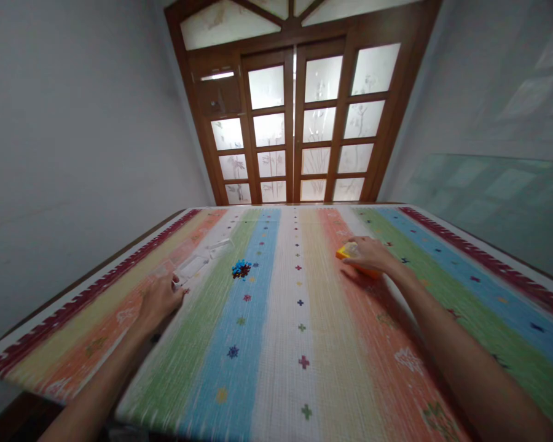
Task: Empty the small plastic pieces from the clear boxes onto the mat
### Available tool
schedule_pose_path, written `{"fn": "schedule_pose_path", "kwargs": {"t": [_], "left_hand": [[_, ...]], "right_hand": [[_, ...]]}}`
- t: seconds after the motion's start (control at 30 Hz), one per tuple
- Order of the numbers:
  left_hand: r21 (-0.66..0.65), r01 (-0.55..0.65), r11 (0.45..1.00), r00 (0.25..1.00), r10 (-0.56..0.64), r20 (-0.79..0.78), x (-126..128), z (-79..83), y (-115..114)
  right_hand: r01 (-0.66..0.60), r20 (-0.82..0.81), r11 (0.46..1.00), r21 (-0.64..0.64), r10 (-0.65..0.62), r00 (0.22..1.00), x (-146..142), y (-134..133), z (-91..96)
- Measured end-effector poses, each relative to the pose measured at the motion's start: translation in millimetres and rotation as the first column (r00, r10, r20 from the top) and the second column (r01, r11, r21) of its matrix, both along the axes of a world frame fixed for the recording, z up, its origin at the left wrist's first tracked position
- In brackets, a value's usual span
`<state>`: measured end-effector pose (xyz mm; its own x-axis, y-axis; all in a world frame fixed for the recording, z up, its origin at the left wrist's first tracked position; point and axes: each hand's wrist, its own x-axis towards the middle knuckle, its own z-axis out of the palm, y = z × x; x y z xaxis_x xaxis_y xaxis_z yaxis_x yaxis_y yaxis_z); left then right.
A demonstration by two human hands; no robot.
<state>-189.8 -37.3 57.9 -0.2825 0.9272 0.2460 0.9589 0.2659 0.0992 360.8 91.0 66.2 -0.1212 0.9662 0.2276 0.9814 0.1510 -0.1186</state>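
My left hand is at the left of the table, fingers curled and pinched at the near edge of a clear plastic case. The case lies on the cloth, and its see-through walls make its shape hard to make out. On the right, my right hand is wrapped over a yellow-orange object, low over the orange stripe. Fingers cover much of that object, so its kind does not show. Between the hands, nearer the left one, a small pile of blue and dark brown bead-like pieces lies on the cloth.
A striped, patterned cloth covers the table. Behind its far edge stand wooden doors with frosted panes. A pale wall rises at the left, and a greenish glass panel leans along the right.
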Motion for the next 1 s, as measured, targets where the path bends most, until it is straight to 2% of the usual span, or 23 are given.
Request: {"fn": "schedule_pose_path", "kwargs": {"t": [0.1,0.33,0.5,0.57,0.67,0.8,0.93,1.0], "left_hand": [[0.008,0.027,1.0,1.0,-0.027,0.01,-2.8,0.0,-1.7],[-0.067,0.02,0.998,0.999,-0.017,0.043,-1.5,6.1,6.0],[0.09,0.078,0.993,0.996,-0.074,-0.042,7.5,13.4,26.6],[0.109,0.158,0.981,0.985,-0.15,-0.084,20.4,14.6,44.4],[0.086,0.236,0.968,0.968,-0.226,-0.111,44.0,12.8,77.6],[0.033,0.269,0.963,0.958,-0.263,-0.117,65.7,7.4,114.3],[-0.021,0.281,0.959,0.95,-0.281,-0.138,71.0,2.8,129.1],[-0.033,0.273,0.962,0.949,-0.274,-0.152,70.4,0.9,131.4]], "right_hand": [[0.049,0.036,0.997,-0.068,-0.047,0.998,8.3,-1.1,-2.3],[0.11,0.024,0.992,-0.058,-0.109,0.994,6.1,-4.8,-1.7],[0.097,-0.024,0.995,0.024,-0.096,0.995,6.7,-3.1,1.4],[0.008,-0.062,0.998,0.07,-0.004,0.998,0.8,-2.6,3.8],[-0.239,-0.141,0.966,0.096,0.251,0.958,-23.9,-8.7,6.5],[-0.481,-0.189,0.876,-0.034,0.467,0.864,-79.5,-36.7,4.4],[-0.557,-0.164,0.815,-0.158,0.535,0.829,-126.5,-72.4,-2.0],[-0.584,-0.167,0.797,-0.156,0.561,0.811,-138.5,-84.4,-4.5]]}}
